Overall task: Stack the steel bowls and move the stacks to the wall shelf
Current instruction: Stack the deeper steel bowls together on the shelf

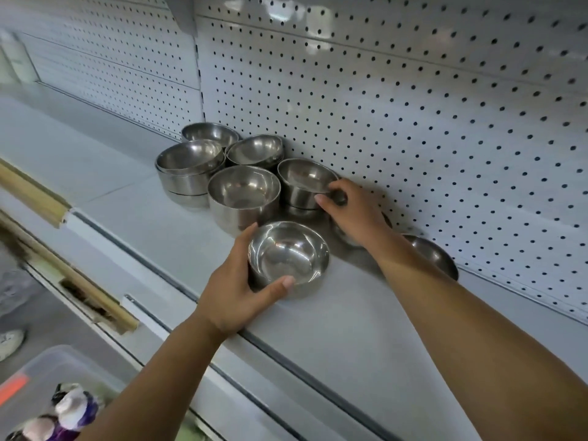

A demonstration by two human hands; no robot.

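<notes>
Several steel bowls stand on the white wall shelf (pixel 366 329). My left hand (pixel 232 288) grips the nearest bowl (pixel 288 254) by its side, thumb at the front rim. My right hand (pixel 350 208) holds the rim of the top bowl of a short stack (pixel 305 183) close to the pegboard. Another stack (pixel 243 194) stands just left of it, a further stack (pixel 189 168) at the far left, and two bowls (pixel 254 151) behind. One more bowl (pixel 432 254) lies partly hidden behind my right forearm.
A white pegboard wall (pixel 413 122) backs the shelf. The shelf's front edge (pixel 191 297) runs diagonally with wooden strips (pixel 31 192) below it. A clear plastic bin (pixel 54 393) with soft items sits lower left on the floor side.
</notes>
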